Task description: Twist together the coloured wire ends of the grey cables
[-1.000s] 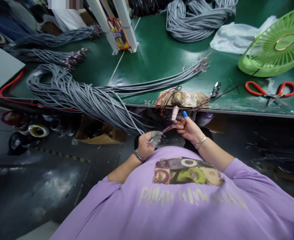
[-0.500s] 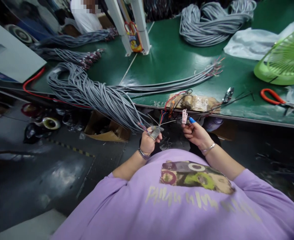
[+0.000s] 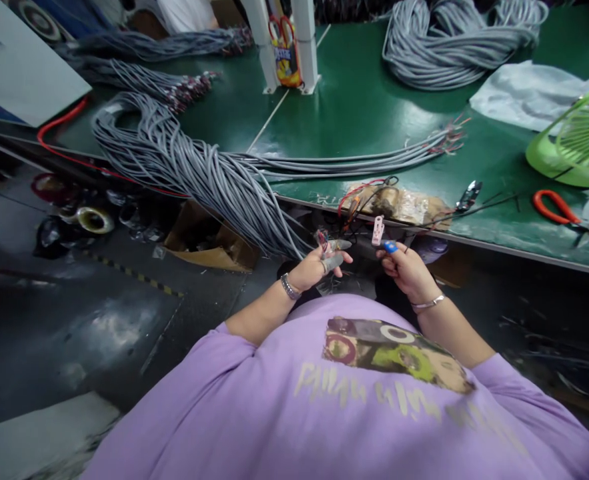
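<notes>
My left hand (image 3: 319,265), with grey covers on two fingers, is at the end of the hanging grey cables. Coloured wire ends (image 3: 323,238) show against its fingers, and it seems to hold a cable there; the exact grip is partly hidden. My right hand (image 3: 408,270), a blue cover (image 3: 389,247) on its thumb, pinches a small pink tool with holes (image 3: 378,230), which looks like a wire stripper. The tool points up, a short way right of my left hand. A large bundle of grey cables (image 3: 189,160) runs over the green table's edge toward my left hand.
Along the front of the green table (image 3: 344,120) lie a taped brown pad (image 3: 411,205), cutters (image 3: 469,195) and red-handled pliers (image 3: 557,205). A green fan (image 3: 567,150) stands right. Behind are a coiled cable bundle (image 3: 439,53) and white posts (image 3: 304,47). A cardboard box (image 3: 214,243) sits below.
My left hand has turned and moved right, its fingers now more stretched. The fanned-out wires no longer stand up from it. My right hand keeps the pink tool, slightly farther right. The view has shifted.
</notes>
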{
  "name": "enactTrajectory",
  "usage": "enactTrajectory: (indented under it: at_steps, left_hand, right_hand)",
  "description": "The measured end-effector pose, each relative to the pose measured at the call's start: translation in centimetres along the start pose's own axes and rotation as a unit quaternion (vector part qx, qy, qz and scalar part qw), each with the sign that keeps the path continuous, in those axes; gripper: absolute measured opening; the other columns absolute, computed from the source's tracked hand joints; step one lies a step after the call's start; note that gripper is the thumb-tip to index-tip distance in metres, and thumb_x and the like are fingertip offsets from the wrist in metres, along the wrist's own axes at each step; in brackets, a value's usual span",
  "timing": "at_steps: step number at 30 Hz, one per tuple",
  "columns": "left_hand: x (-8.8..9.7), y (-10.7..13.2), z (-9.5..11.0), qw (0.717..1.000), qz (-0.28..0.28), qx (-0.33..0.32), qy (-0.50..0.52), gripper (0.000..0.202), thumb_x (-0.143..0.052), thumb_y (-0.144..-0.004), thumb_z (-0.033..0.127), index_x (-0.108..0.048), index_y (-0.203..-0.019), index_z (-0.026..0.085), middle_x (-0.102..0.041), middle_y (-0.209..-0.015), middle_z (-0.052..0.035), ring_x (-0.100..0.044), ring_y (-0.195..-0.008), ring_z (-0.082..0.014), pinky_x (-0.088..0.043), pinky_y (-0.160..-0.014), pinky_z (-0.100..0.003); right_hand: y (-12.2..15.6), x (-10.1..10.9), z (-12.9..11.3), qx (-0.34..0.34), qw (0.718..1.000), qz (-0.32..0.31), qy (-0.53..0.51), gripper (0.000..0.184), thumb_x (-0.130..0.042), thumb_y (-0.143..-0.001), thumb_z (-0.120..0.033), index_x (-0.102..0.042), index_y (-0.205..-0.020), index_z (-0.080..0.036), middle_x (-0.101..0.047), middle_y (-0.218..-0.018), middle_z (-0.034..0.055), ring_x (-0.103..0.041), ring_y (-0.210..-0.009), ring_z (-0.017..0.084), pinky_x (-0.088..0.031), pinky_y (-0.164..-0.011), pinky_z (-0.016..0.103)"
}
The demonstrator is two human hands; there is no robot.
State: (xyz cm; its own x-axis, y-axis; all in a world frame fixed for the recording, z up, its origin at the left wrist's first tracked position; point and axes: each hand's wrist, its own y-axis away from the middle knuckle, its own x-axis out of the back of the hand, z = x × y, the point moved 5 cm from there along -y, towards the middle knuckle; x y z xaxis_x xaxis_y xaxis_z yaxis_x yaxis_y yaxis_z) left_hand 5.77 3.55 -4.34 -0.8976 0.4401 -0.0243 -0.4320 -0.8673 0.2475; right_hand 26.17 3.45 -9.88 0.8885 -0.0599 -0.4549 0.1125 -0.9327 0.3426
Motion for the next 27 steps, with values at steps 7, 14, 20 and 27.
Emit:
enactTrajectory:
  at_steps: [7,14,20,27]
  left_hand:
    - [-1.6,-0.9,-0.1,0.999,-0.016,0.035,0.003,0.055,-0.075,-0.071,0.024,-0.054,-0.122,0.017,-0.070,-0.101,-0.0049,-0.056,-0.054,-0.0061,-0.044,-0.052,-0.023]
    - [-2.5,-2.1,-0.6,0.997,-0.036,-0.042,-0.049,0.048,-0.073,-0.069,0.015,-0.057,-0.114,0.016,-0.069,-0.097,-0.0041,-0.064,-0.076,-0.0124,-0.053,-0.073,-0.027]
    - [-1.9,-2.2,-1.0,0.996,-0.051,-0.069,-0.013,0.072,-0.085,-0.060,0.016,-0.053,-0.125,0.018,-0.066,-0.113,-0.0085,-0.065,-0.100,-0.0191,-0.051,-0.096,-0.036]
    - [-1.2,-0.5,0.1,0.996,-0.027,-0.068,-0.048,0.043,-0.078,-0.076,0.049,-0.060,-0.095,0.015,-0.065,-0.085,-0.0024,-0.061,-0.070,-0.0104,-0.052,-0.066,-0.024]
  right_hand:
    - [5.4,-3.5,-3.4,0.229,0.949,-0.039,0.214,0.019,-0.076,-0.077,-0.039,-0.076,-0.086,-0.021,-0.068,-0.078,0.0051,-0.056,-0.067,0.015,-0.048,-0.061,0.028]
    - [5.9,-6.6,-3.8,0.383,0.852,-0.036,0.355,0.032,-0.065,-0.086,-0.031,-0.067,-0.116,-0.021,-0.072,-0.094,0.0062,-0.056,-0.063,0.014,-0.049,-0.061,0.028]
    - [4.5,-6.6,-2.9,0.403,0.776,-0.048,0.483,0.012,-0.055,-0.088,-0.027,-0.061,-0.080,-0.020,-0.063,-0.075,0.0051,-0.054,-0.067,0.016,-0.043,-0.063,0.028]
    - [3.8,-4.7,-3.0,0.323,0.814,-0.020,0.482,0.035,-0.056,-0.089,-0.039,-0.046,-0.062,-0.020,-0.044,-0.057,-0.0016,-0.036,-0.054,0.011,-0.028,-0.054,0.027]
